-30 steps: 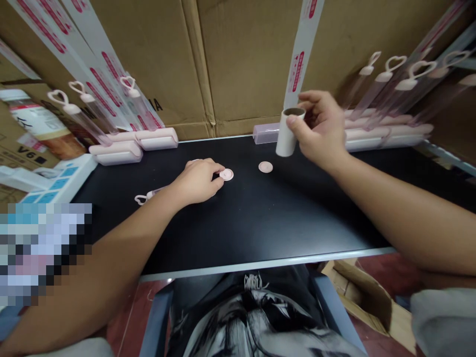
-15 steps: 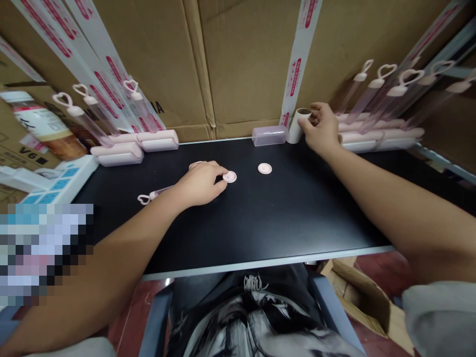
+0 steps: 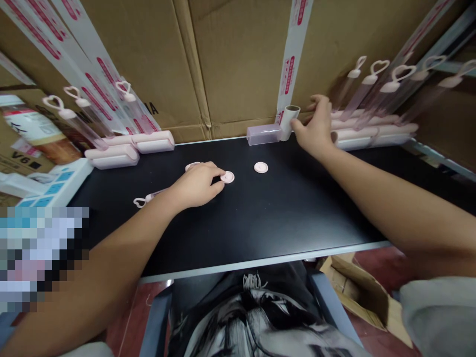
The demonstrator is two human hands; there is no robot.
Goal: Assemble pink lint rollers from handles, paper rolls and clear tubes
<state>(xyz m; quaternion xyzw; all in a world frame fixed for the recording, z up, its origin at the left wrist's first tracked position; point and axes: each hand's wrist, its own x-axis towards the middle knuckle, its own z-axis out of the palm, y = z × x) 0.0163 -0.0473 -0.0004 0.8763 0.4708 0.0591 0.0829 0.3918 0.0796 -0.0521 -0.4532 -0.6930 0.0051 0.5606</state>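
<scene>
My left hand (image 3: 199, 184) rests on the black tabletop, its thumb and index finger at the edge of a small pale pink round cap (image 3: 228, 177). A second pink round cap (image 3: 261, 167) lies to its right. Partly under my left forearm is a clear tube with a heart-shaped loop (image 3: 140, 202). Another pink piece (image 3: 191, 166) shows behind my left hand. My right hand (image 3: 315, 126) is at the back of the table, thumb and fingers apart, beside an upright white paper-roll tube (image 3: 289, 123). A translucent lilac case (image 3: 264, 134) lies left of that tube.
Pink roller pieces with clear heart-loop handles stand at the back left (image 3: 111, 154) and back right (image 3: 375, 136). Cardboard boxes (image 3: 238, 59) form the back. A drink bottle (image 3: 37, 129) stands at left; an open carton (image 3: 357, 287) sits on the floor.
My right hand's fingers have come away from the upright paper-roll tube, which stays standing beside the lilac case. My left hand keeps its place at the pink cap. The view has shifted slightly.
</scene>
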